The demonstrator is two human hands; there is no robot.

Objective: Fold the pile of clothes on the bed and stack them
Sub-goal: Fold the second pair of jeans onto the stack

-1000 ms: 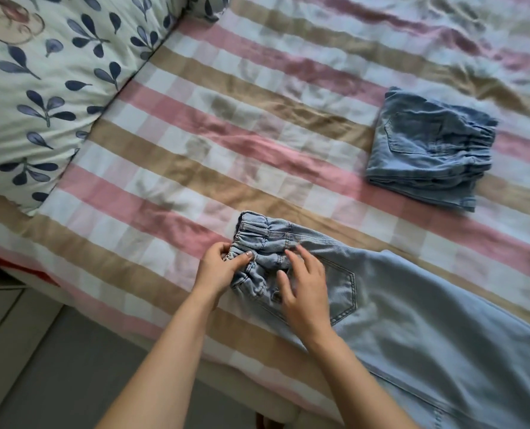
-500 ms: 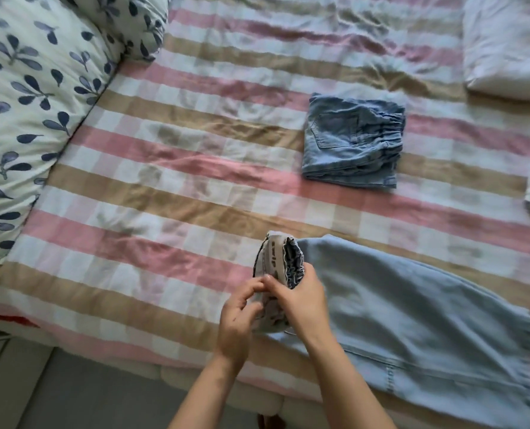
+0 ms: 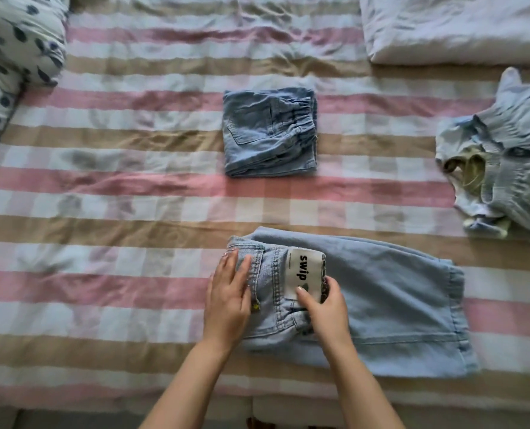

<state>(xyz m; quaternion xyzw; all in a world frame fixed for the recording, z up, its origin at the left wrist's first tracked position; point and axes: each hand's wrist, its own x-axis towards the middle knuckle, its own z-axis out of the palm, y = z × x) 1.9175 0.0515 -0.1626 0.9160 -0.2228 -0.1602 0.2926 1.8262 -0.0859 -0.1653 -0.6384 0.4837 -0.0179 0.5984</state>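
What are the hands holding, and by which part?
The light blue jeans: the right hand grips their folded-over waist end beside the white label, while the left hand presses flat on it.

waistband (image 3: 268,274) folded over, label (image 3: 306,269) now up

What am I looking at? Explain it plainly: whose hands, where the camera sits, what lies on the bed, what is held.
No machine here: a person's two bare hands. The picture comes from a camera worn on the head, looking down at a bed with a striped sheet. The left hand presses flat on the waistband of light blue jeans; the right hand grips the turned-over waist by its white label. Farther back lies one folded pair of jeans. On the right waits an unfolded heap of clothes. A leaf-print pillow sits top left.
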